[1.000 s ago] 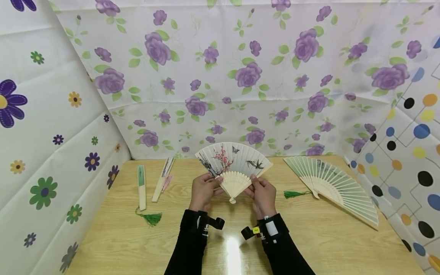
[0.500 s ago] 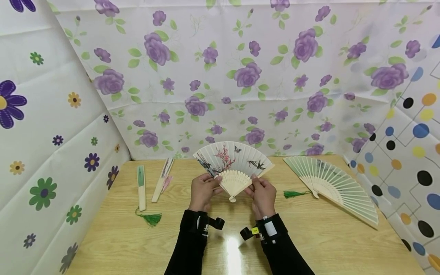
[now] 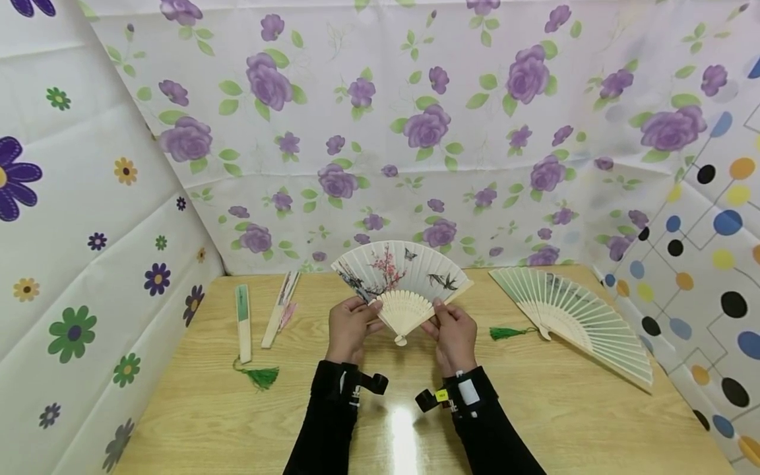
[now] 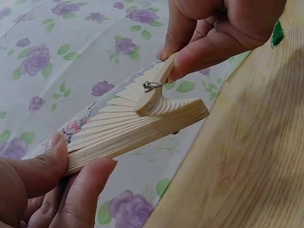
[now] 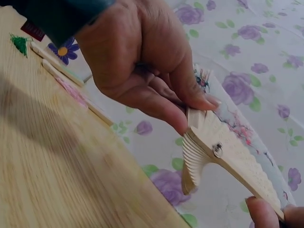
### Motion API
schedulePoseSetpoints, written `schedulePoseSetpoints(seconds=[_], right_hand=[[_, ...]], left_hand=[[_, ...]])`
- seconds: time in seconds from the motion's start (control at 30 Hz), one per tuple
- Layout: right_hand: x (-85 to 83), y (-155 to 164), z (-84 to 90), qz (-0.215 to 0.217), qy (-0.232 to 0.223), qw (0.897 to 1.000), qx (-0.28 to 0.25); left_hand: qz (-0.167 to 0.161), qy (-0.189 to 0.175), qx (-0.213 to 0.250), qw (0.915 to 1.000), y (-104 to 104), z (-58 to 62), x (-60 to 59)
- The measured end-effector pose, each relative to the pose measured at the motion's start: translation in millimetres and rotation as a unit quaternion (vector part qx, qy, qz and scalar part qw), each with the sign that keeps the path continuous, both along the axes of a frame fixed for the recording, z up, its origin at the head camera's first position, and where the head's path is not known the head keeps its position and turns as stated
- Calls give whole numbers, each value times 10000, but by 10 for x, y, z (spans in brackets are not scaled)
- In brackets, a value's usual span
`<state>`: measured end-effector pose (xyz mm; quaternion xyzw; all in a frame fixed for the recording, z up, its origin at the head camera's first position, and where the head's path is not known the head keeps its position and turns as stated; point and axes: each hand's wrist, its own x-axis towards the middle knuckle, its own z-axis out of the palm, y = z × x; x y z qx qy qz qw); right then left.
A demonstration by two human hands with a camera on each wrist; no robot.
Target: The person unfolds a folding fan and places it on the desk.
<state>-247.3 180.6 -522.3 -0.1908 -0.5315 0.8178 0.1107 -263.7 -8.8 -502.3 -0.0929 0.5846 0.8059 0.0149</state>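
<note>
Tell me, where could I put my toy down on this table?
The near wooden table edge beside the black sleeves lies bare, as does the strip between the hands and the two folded fans. The right is crowded by the spread pale bamboo fan; the middle holds the painted paper fan in the left hand and right hand.

Bare tabletop [image 3: 392, 429] lies near the person. To the left, two folded fans [image 3: 261, 320] block the way; to the right, a spread fan [image 3: 576, 320] and its tassel [image 3: 505, 334].
</note>
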Motion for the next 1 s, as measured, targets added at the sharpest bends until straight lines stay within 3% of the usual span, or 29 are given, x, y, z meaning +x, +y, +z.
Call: schedulePoseSetpoints(seconds=[0.2, 0.43, 0.63, 1.0], right_hand=[[-1, -38, -16, -181, -94, 9997, -108], [-11, 4, 32, 233, 43, 9997, -113], [-19, 40, 34, 423, -122, 9987, -249], [-8, -23, 6, 98, -84, 9994, -315]], left_hand=[[70, -19, 117, 9999, -12, 14, -2], [125, -28, 57, 9999, -37, 21, -4], [219, 24, 116, 9997, -49, 28, 7], [249, 81, 93, 9996, -38, 49, 19]])
